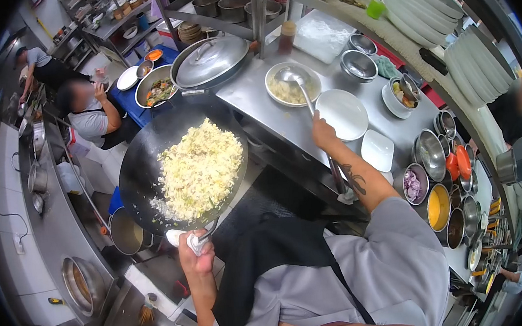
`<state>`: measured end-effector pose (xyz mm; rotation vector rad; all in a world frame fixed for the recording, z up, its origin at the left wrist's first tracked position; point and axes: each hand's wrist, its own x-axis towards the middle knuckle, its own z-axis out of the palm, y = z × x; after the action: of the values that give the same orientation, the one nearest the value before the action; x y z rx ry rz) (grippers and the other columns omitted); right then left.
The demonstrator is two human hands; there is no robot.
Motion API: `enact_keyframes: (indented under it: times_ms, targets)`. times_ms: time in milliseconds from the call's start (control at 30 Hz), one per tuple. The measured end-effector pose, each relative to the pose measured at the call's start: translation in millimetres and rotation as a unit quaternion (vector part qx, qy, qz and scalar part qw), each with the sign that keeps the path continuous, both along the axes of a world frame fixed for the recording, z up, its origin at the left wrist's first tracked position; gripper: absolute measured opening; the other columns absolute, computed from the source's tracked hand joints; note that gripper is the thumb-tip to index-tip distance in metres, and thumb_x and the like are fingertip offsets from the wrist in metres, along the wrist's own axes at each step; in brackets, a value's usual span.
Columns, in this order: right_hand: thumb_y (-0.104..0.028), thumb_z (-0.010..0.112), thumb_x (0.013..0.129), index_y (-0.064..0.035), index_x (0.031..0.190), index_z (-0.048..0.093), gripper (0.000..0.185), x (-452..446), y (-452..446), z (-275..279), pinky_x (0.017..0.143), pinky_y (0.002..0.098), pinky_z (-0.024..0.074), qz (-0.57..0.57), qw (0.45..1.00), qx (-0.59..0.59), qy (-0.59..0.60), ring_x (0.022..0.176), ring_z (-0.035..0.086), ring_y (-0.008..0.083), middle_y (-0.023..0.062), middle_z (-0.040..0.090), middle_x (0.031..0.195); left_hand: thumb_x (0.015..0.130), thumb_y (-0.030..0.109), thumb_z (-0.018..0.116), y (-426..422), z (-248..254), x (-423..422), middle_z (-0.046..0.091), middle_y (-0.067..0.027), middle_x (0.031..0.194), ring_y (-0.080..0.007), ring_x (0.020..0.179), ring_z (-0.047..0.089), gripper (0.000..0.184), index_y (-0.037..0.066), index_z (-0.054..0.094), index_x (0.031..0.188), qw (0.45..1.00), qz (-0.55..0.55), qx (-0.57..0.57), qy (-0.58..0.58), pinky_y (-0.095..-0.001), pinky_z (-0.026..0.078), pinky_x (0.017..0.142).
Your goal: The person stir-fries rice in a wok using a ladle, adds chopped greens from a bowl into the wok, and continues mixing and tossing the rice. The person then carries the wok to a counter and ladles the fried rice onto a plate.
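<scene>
My left hand (pixel 198 253) is closed round the wok handle, with a white cloth (pixel 194 240) between. The black wok (pixel 135 174) is tilted and holds a heap of yellow fried rice (pixel 202 168). My right hand (pixel 323 134) grips a long-handled metal ladle (pixel 293 74), whose bowl rests in a white bowl (pixel 274 100) of rice on the steel counter. Right beside that bowl is a round white plate (pixel 342 115), near my right hand, and below it a square white dish (pixel 377 151).
A lidded pan (pixel 212 62) and a pan of vegetables (pixel 156 91) stand behind the wok. Ingredient bowls, with onion (pixel 412 185) and yellow liquid (pixel 439 207), crowd the right. Stacked plates (pixel 421 12) line the shelf. Two people (pixel 92 115) are at left, others at right.
</scene>
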<state>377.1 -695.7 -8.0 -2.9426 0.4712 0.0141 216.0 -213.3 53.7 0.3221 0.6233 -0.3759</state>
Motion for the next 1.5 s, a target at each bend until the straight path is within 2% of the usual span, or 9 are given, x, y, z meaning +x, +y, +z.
enact_keyframes:
  times_ms: [333,733,933,1100,1233,1333,1400,1467,1500]
  targets:
    - [-0.005,0.048,0.080,0.0060,0.124,0.043,0.045,29,-59,33,0.070,0.0526,0.0491,-0.008,0.983,0.085,-0.161,0.079,0.063,0.0445,0.0290,0.063,0.085,0.084,0.014,0.051,-16,25,-9,0.055,-0.0061,0.072,-0.0153,0.063,0.055,0.007,0.007,0.051,0.085,0.998,0.040,-0.039,-0.014,-0.0249,0.034,0.038]
    - [-0.011,0.050,0.083,0.0024,0.125,0.046,0.044,-13,-69,109,0.080,0.0504,0.0472,0.018,0.981,0.153,-0.119,0.091,0.060,0.0460,0.0309,0.061,0.095,0.084,0.016,0.052,-20,40,-8,0.057,-0.0068,0.072,-0.0170,0.061,0.055,0.009,0.006,0.053,0.085,0.999,0.032,-0.024,-0.025,-0.0245,0.035,0.037]
    - [-0.013,0.053,0.088,0.0008,0.133,0.041,0.049,-30,-54,135,0.079,0.0473,0.0478,0.051,0.951,0.151,-0.266,0.092,0.060,0.0453,0.0317,0.061,0.099,0.085,0.016,0.051,-19,23,-13,0.057,-0.0071,0.071,-0.0176,0.061,0.054,0.011,0.005,0.054,0.082,0.998,0.050,-0.036,-0.026,-0.0246,0.036,0.037]
    - [-0.020,0.054,0.093,0.0033,0.136,0.040,0.051,-48,-7,172,0.084,0.0375,0.0476,0.065,0.905,0.236,-0.347,0.101,0.062,0.0347,0.0255,0.062,0.110,0.085,0.019,0.050,-20,14,-9,0.055,-0.0066,0.069,-0.0167,0.056,0.051,0.016,0.005,0.055,0.080,0.997,0.065,-0.027,-0.026,-0.0252,0.035,0.036]
    - [-0.019,0.052,0.095,0.0046,0.135,0.041,0.048,-88,73,170,0.092,0.0335,0.0440,0.027,0.856,0.462,-0.229,0.111,0.058,0.0303,0.0240,0.058,0.120,0.084,0.028,0.052,-22,17,-11,0.054,-0.0060,0.067,-0.0157,0.046,0.043,0.024,0.005,0.057,0.079,0.998,0.023,-0.012,-0.050,-0.0259,0.032,0.035]
    - [-0.017,0.054,0.095,0.0045,0.133,0.044,0.045,-123,117,101,0.084,0.0324,0.0471,0.142,0.874,0.431,-0.174,0.101,0.063,0.0291,0.0229,0.062,0.111,0.083,0.027,0.054,-31,24,-9,0.055,-0.0057,0.066,-0.0154,0.047,0.043,0.023,0.005,0.057,0.078,0.998,0.022,-0.044,-0.043,-0.0255,0.031,0.036]
    - [-0.017,0.056,0.094,0.0047,0.130,0.046,0.043,-135,145,75,0.078,0.0327,0.0495,0.265,0.841,0.438,-0.176,0.093,0.066,0.0292,0.0234,0.064,0.103,0.082,0.020,0.056,-32,12,-6,0.056,-0.0066,0.067,-0.0157,0.052,0.046,0.016,0.005,0.057,0.077,0.995,0.069,-0.042,-0.056,-0.0249,0.033,0.038]
    - [-0.016,0.055,0.094,0.0042,0.128,0.047,0.041,-145,161,80,0.078,0.0332,0.0497,0.240,0.861,0.449,-0.019,0.093,0.066,0.0302,0.0254,0.063,0.102,0.082,0.017,0.057,-29,14,-5,0.057,-0.0071,0.068,-0.0159,0.055,0.047,0.013,0.005,0.056,0.076,0.993,0.068,-0.070,-0.069,-0.0246,0.034,0.040]
    - [-0.015,0.056,0.094,0.0031,0.128,0.047,0.039,-149,166,75,0.077,0.0328,0.0497,0.252,0.862,0.439,-0.044,0.090,0.066,0.0298,0.0247,0.064,0.098,0.083,0.017,0.056,-28,13,-8,0.057,-0.0073,0.070,-0.0163,0.055,0.048,0.013,0.005,0.056,0.078,0.994,0.054,-0.051,-0.080,-0.0249,0.035,0.040]
